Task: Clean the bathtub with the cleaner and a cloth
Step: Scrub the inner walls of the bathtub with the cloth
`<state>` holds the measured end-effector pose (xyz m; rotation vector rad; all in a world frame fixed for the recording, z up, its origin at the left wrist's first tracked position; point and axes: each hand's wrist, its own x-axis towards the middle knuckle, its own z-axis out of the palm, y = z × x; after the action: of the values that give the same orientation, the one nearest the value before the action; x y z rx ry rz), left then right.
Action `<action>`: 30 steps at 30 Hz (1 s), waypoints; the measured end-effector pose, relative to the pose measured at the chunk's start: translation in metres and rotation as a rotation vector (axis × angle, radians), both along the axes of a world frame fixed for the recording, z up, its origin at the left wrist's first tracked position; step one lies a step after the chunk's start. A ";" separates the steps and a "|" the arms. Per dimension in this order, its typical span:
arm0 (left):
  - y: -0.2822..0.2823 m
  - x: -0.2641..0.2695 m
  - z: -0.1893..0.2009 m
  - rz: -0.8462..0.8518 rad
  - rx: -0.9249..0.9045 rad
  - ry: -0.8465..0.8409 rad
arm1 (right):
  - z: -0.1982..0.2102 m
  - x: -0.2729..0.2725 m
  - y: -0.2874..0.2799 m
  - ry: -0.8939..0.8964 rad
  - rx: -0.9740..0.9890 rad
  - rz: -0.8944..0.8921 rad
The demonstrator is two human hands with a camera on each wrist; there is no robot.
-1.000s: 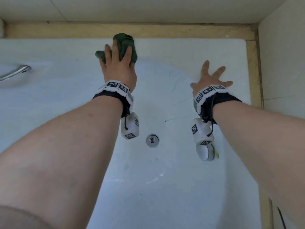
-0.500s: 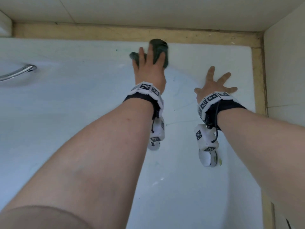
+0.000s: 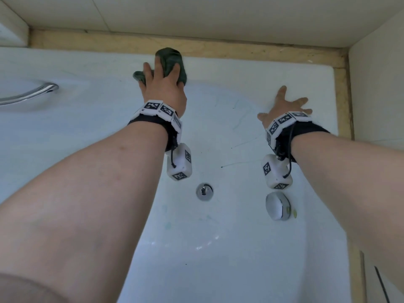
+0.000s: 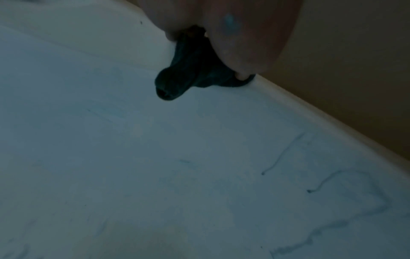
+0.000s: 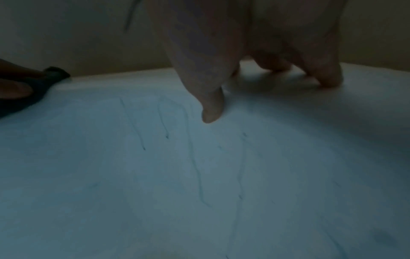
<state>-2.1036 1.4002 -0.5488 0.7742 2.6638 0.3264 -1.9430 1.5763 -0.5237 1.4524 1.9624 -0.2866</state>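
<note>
Left hand [image 3: 162, 88] presses the dark green cloth [image 3: 171, 60] with spread fingers on the bathtub [image 3: 87, 132] rim at upper centre, while right hand [image 3: 284, 106] lies flat, fingers spread, on the tub wall at right, above the drain [image 3: 204, 191].

Cloth [image 3: 172, 62] on tub's [image 3: 65, 132] far rim, grab bar [image 3: 32, 92] to its left, drain [image 3: 204, 191] below.

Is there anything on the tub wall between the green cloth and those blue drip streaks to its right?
Nothing visible. The bare white bathtub wall runs from the dark green cloth under the left hand to the thin blue streaks; the right hand rests beyond them.
</note>
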 end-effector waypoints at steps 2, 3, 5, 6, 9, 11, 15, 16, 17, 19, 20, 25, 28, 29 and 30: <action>0.000 -0.004 0.002 -0.016 -0.022 -0.015 | 0.013 -0.031 -0.004 0.051 -0.038 0.151; 0.000 -0.006 0.003 -0.023 -0.031 -0.020 | 0.016 -0.052 -0.009 0.091 -0.063 0.237; 0.000 -0.010 0.004 -0.044 -0.036 -0.037 | 0.017 -0.093 -0.026 0.179 -0.118 0.378; 0.000 -0.011 0.004 -0.051 -0.036 -0.040 | 0.015 -0.109 -0.034 0.189 -0.137 0.435; -0.001 -0.013 0.001 -0.074 -0.051 -0.032 | 0.007 -0.131 -0.042 0.152 -0.141 0.530; -0.001 -0.014 0.001 -0.084 -0.058 -0.033 | 0.004 -0.126 -0.041 0.129 -0.124 0.576; -0.001 -0.014 0.002 -0.082 -0.052 -0.044 | -0.001 -0.117 -0.044 0.157 -0.136 0.476; -0.002 -0.013 0.001 -0.086 -0.048 -0.037 | -0.002 -0.117 -0.046 0.159 -0.136 0.474; -0.002 -0.012 0.001 -0.088 -0.042 -0.030 | -0.003 -0.117 -0.045 0.161 -0.134 0.480; -0.001 -0.010 -0.001 -0.078 -0.031 -0.016 | -0.004 -0.118 -0.043 0.155 -0.127 0.487; -0.002 -0.009 -0.001 -0.068 -0.028 -0.013 | -0.006 -0.118 -0.042 0.153 -0.128 0.486; 0.005 -0.001 -0.002 -0.036 0.012 -0.002 | -0.010 -0.117 -0.043 0.177 -0.105 0.474; 0.011 0.005 -0.004 -0.117 0.046 -0.004 | -0.013 -0.112 -0.048 0.198 -0.048 0.480; 0.011 0.005 -0.004 -0.150 0.054 -0.003 | -0.014 -0.111 -0.049 0.200 -0.030 0.486; 0.009 0.002 -0.005 -0.178 0.058 0.002 | -0.014 -0.111 -0.050 0.192 -0.024 0.494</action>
<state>-2.1014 1.4093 -0.5533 1.0217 2.5741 0.3580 -2.0544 1.5268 -0.5378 0.9076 2.3860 -0.2299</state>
